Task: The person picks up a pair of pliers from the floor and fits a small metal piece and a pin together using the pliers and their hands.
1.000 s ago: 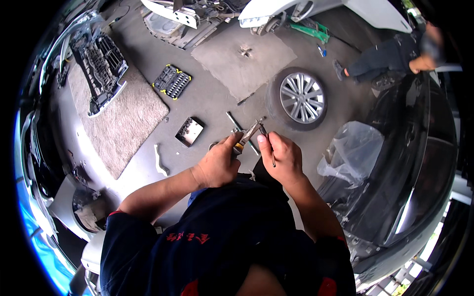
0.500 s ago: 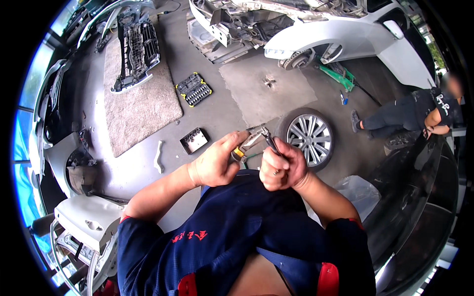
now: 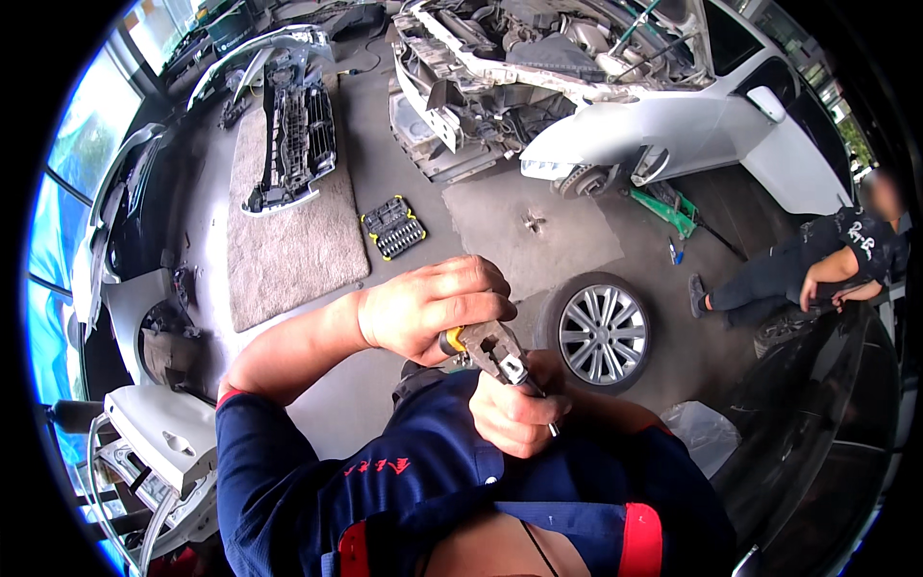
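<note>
Close to my chest, my left hand point(image 3: 437, 306) is closed around a pair of pliers point(image 3: 490, 348) with yellow-and-black handles. The handles are mostly hidden in the palm. The metal jaws point down and right at the silver end of a slim dark rod-like piece point(image 3: 524, 385), and appear to touch it. My right hand point(image 3: 514, 415) is wrapped around this piece, whose thin lower end sticks out below the fingers. Its exact kind is hard to make out. Whether the jaws grip the silver end cannot be told.
A wheel point(image 3: 603, 332) lies on the floor ahead. Beyond it are a partly stripped white car point(image 3: 663, 135) and a green floor jack point(image 3: 670, 212). An open socket set point(image 3: 392, 228) sits beside a rug point(image 3: 288, 269) bearing a grille point(image 3: 300, 135). A person point(image 3: 832, 260) stands at right.
Both hands have turned, and my right hand has come nearer my chest. The pliers now point down toward the dark piece. The view has tilted up, showing more of the car.
</note>
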The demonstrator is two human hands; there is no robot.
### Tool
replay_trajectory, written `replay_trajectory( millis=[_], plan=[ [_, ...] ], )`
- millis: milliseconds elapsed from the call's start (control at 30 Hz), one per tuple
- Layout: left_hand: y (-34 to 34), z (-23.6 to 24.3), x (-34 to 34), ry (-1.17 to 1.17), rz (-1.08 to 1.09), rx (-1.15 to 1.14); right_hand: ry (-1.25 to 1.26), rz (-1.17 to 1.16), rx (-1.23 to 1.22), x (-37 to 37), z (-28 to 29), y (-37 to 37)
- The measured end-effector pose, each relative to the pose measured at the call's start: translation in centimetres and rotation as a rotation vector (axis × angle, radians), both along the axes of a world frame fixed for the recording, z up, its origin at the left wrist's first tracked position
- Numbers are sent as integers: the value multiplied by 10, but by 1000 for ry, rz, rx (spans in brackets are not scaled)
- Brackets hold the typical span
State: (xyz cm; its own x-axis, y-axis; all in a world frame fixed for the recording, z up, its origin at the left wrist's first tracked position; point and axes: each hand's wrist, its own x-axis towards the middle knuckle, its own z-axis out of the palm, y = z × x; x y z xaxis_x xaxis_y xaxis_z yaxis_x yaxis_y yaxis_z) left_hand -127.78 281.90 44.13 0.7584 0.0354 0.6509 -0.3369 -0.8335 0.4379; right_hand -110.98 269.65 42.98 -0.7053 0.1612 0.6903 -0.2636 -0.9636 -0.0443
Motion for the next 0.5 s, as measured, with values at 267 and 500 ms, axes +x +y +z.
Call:
replay_trajectory(
  millis=[267,500],
  plan=[
    [15,16,10,-82,-172,60,100,68,-71,-23,14,-5],
    [-8,-24,-13,11,-9,-204,-112,-417,164,-12,-9,11]
  ],
)
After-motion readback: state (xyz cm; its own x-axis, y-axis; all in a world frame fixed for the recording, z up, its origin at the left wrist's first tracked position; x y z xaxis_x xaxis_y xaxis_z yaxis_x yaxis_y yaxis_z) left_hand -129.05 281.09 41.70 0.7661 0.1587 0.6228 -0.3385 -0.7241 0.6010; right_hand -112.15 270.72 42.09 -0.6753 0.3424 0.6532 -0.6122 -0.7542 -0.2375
